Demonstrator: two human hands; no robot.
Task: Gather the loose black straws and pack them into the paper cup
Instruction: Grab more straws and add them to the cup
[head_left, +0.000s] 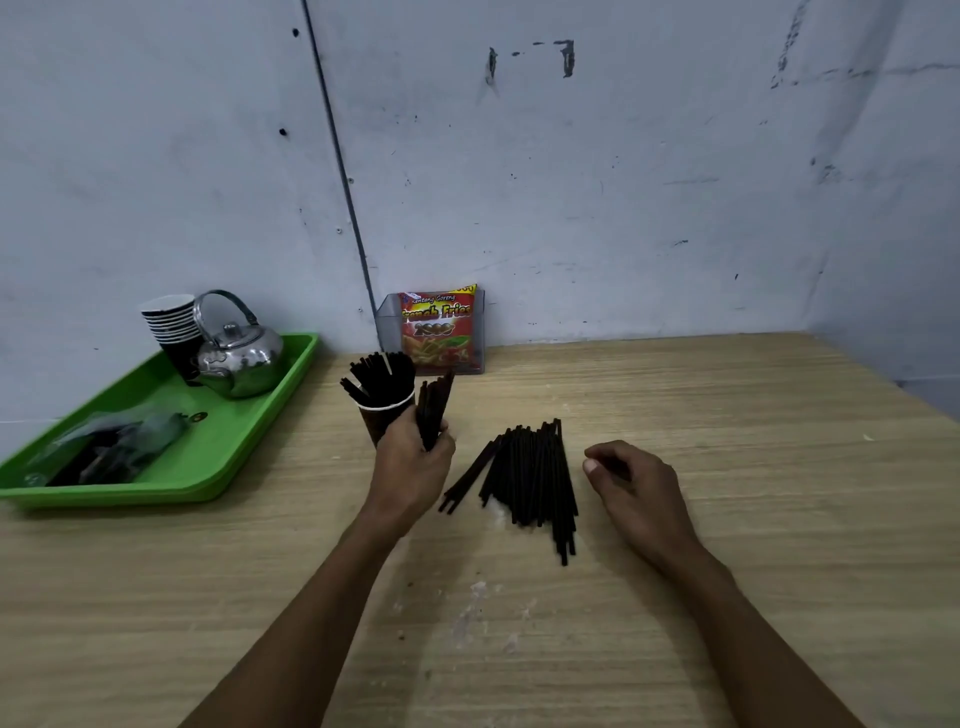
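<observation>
A dark paper cup (378, 423) with a white rim stands on the wooden table, and several black straws stick up out of it. My left hand (413, 465) is right beside the cup and grips a small upright bundle of black straws (434, 410). A pile of loose black straws (535, 478) lies flat on the table between my hands. My right hand (631, 486) rests on the table just right of the pile, fingers curled, with nothing visible in it.
A green tray (218, 457) at the left holds a stack of paper cups (171, 325), a metal kettle (239, 358) and a plastic bag (111, 449). A snack packet (439, 330) in a clear holder leans against the back wall.
</observation>
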